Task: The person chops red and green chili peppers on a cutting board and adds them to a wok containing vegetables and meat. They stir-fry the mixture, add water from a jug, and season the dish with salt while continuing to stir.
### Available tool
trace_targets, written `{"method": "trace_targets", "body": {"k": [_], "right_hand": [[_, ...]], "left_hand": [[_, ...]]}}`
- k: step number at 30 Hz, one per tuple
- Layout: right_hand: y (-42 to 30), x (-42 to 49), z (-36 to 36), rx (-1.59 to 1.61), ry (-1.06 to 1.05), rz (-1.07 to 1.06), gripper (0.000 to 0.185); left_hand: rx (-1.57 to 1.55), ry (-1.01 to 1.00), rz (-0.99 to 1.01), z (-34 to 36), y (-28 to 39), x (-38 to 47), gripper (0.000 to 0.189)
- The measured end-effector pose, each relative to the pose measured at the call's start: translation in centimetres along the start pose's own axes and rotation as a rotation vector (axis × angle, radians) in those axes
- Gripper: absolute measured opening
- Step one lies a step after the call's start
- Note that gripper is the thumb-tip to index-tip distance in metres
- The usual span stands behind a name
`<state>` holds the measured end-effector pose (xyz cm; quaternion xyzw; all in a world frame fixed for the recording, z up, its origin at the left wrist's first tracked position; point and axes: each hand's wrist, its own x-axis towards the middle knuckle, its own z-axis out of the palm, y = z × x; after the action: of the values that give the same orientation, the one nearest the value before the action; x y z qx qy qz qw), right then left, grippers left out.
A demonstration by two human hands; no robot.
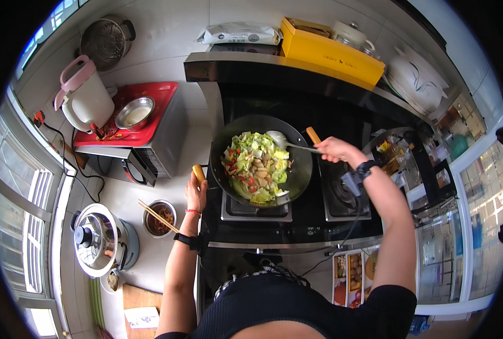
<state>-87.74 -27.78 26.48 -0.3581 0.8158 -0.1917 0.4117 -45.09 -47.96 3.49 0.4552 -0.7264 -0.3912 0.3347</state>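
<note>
A dark wok (301,169) stands over the left burner of a black stove. In it lie chopped cabbage leaves (251,142), red pepper pieces and pale slices. My right hand (335,149) grips the metal shaft of a spatula (304,147), whose blade rests among the cabbage at the wok's upper right. Just above that hand is a wooden handle end (313,135). At the wok's left side, my left hand (196,193) is closed around a wooden handle (198,173).
Left of my left forearm are a steel bowl (145,226) with chopsticks, an electric pot (128,245) and a cutting board (143,296). Further back, a red tray (166,95) on an oven holds a metal bowl (147,106). A yellow box (332,57) sits atop the range hood.
</note>
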Motion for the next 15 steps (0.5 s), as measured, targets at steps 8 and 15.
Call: {"method": "trace_targets", "body": {"k": [8,15], "right_hand": [[-3.9,1.2,5.0,-0.453,-0.054,-0.562,0.039],[-3.7,-10.0,5.9,-0.929,0.226,-0.759,0.044]], "left_hand": [[-0.046,0.027,0.028,0.1,-0.5,-0.5,0.064],[-0.089,0.035,0.012,0.1,-0.6,-0.9,0.064]]}}
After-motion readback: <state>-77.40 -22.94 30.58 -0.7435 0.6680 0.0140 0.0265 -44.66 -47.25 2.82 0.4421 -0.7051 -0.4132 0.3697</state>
